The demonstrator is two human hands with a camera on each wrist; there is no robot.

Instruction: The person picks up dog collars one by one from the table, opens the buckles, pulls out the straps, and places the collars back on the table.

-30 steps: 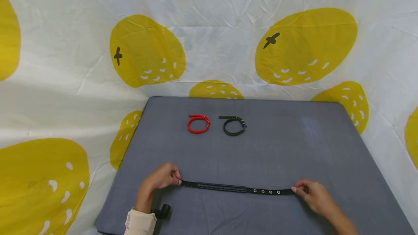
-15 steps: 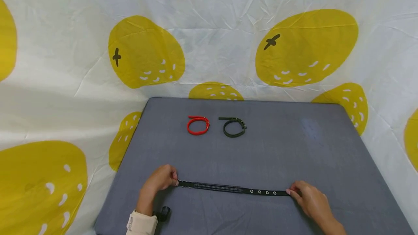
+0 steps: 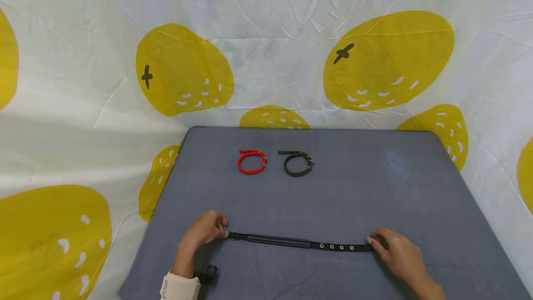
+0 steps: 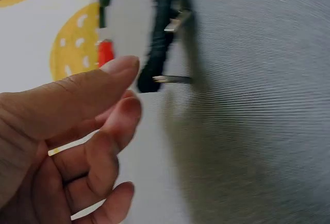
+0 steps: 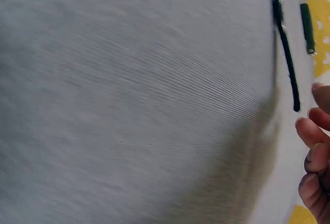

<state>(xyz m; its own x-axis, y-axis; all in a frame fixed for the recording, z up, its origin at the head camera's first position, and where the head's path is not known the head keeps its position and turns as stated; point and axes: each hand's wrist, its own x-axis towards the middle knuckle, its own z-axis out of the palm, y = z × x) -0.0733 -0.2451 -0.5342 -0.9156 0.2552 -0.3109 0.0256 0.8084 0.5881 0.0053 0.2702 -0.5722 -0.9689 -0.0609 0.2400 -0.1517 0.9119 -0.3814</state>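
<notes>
A black collar (image 3: 279, 240) lies stretched out across the near part of the grey table, with metal eyelets toward its right end and metal fittings at its left. Just beyond its left end is my left hand (image 3: 205, 229); in the left wrist view a small gap separates the thumb and fingertips from the collar's end (image 4: 149, 84). At the eyelet end, my right hand (image 3: 397, 253) has its thumb and fingers loosely bent. The right wrist view shows the strap tip (image 5: 295, 100) apart from those fingertips. Neither hand holds anything.
Farther back, a red collar (image 3: 251, 163) and a dark green collar (image 3: 297, 165) lie side by side, each looped with a straight tail. The grey table (image 3: 354, 189) meets a white cloth (image 3: 275, 64) with yellow fruit prints behind it.
Both hands held the black collar by its ends earlier and moved it slightly left. Now the fingers have let go of it, and both hands are still beside its ends.
</notes>
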